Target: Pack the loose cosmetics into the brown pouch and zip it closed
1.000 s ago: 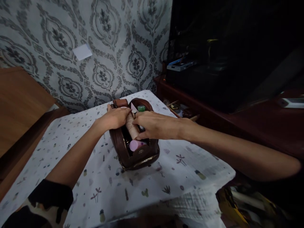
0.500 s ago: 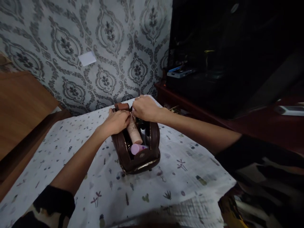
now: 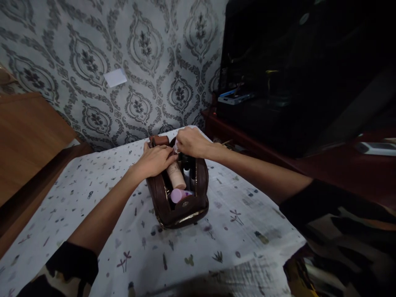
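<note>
A dark brown zippered pouch (image 3: 179, 210) stands unzipped in the middle of the cloth-covered table. Inside it lie a beige tube (image 3: 175, 176), a lilac-capped item (image 3: 179, 195) and a slim bottle with a white top (image 3: 187, 172). Across the pouch's left rim lies my left hand (image 3: 158, 160), closed over the edge, its fingers covering the upper end of the tube. My right hand (image 3: 192, 142) is closed at the pouch's far end, with a small pale pinkish thing just showing at its fingers. What it is, I cannot make out.
White printed cloth (image 3: 192, 255) covers the table. A wooden panel (image 3: 31, 136) stands at the left, patterned wallpaper (image 3: 145, 45) behind. At the right, a large black screen (image 3: 278, 62) rests on a dark red cabinet (image 3: 247, 142). A brown strap piece (image 3: 161, 140) shows behind the pouch.
My left hand has slid slightly right, covering more of the tube. My right hand has shifted a little right, and a pale pinkish bit shows at its fingers.
</note>
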Motion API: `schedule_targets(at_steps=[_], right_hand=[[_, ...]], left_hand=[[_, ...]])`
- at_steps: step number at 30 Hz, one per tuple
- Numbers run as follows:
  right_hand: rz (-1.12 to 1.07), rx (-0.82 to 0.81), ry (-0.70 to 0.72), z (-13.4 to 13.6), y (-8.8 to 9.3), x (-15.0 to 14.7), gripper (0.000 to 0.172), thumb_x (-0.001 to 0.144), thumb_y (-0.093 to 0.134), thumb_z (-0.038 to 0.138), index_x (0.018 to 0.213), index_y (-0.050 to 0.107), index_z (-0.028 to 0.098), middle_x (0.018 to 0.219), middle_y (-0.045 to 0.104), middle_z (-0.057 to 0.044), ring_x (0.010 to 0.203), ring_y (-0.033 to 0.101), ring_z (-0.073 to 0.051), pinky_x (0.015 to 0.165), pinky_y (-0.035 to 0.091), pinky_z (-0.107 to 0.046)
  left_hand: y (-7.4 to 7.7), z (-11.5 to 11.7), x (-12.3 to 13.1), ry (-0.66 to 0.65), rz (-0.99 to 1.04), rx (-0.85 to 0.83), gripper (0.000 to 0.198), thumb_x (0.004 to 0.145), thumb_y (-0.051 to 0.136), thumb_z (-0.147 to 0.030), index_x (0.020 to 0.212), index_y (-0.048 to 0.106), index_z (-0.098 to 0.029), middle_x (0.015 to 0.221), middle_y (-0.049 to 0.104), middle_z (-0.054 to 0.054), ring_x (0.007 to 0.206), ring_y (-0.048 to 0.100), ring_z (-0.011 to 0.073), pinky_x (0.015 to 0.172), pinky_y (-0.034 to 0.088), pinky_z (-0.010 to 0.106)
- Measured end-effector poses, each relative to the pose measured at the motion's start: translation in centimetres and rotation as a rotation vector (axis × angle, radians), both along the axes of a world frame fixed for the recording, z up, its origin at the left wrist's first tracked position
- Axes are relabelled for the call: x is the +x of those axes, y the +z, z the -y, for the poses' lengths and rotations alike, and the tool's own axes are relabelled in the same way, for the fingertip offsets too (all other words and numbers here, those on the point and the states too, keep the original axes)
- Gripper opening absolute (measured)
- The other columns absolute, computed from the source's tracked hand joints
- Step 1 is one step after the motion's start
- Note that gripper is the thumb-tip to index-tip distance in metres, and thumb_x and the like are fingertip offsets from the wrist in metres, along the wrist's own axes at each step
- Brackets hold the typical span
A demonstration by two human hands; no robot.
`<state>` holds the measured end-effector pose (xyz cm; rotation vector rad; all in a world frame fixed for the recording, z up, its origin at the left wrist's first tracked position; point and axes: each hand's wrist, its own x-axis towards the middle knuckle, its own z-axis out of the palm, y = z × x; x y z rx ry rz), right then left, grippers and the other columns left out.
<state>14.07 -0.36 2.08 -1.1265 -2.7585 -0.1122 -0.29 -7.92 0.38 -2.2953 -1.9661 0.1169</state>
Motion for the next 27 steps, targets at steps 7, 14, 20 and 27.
schedule_targets(at_steps=[7, 14, 20, 27], right_hand=[[-0.049, 0.041, 0.01, -0.6, -1.0, 0.2, 0.035, 0.096, 0.045, 0.012, 0.114, 0.074, 0.005, 0.123, 0.071, -0.027, 0.12, 0.065, -0.034, 0.09, 0.046, -0.038], [-0.076, 0.037, -0.028, -0.9, -1.1, -0.4, 0.035, 0.096, 0.046, 0.013, 0.114, 0.075, 0.007, 0.117, 0.074, -0.025, 0.117, 0.066, -0.033, 0.093, 0.046, -0.04], [-0.09, 0.009, -0.007, -0.5, -0.9, 0.1, 0.03, 0.093, 0.053, 0.019, 0.109, 0.077, 0.007, 0.116, 0.075, -0.022, 0.115, 0.066, -0.032, 0.095, 0.045, -0.04], [-0.23, -0.019, -0.023, -1.7, -1.8, 1.0, 0.028, 0.095, 0.052, 0.021, 0.105, 0.077, 0.011, 0.12, 0.07, -0.019, 0.117, 0.061, -0.029, 0.093, 0.045, -0.034]], left_hand=[[0.2, 0.4, -1.1, -0.037, 0.061, 0.045, 0.037, 0.105, 0.034, -0.029, 0.125, 0.065, -0.022, 0.134, 0.069, 0.009, 0.129, 0.06, 0.0299, 0.114, 0.035, 0.057], [0.2, 0.4, -0.7, -0.027, 0.029, 0.03, 0.036, 0.105, 0.035, -0.031, 0.122, 0.066, -0.023, 0.131, 0.071, 0.01, 0.127, 0.062, 0.033, 0.111, 0.036, 0.061], [0.0, 0.3, -0.3, 0.015, 0.026, 0.038, 0.037, 0.105, 0.035, -0.031, 0.134, 0.057, -0.022, 0.141, 0.065, 0.014, 0.133, 0.057, 0.0342, 0.113, 0.032, 0.066], [-0.2, -0.1, -0.1, -0.073, 0.054, 0.073, 0.056, 0.105, 0.033, -0.025, 0.161, 0.025, -0.025, 0.16, 0.046, 0.017, 0.147, 0.044, 0.0324, 0.118, 0.019, 0.075]])
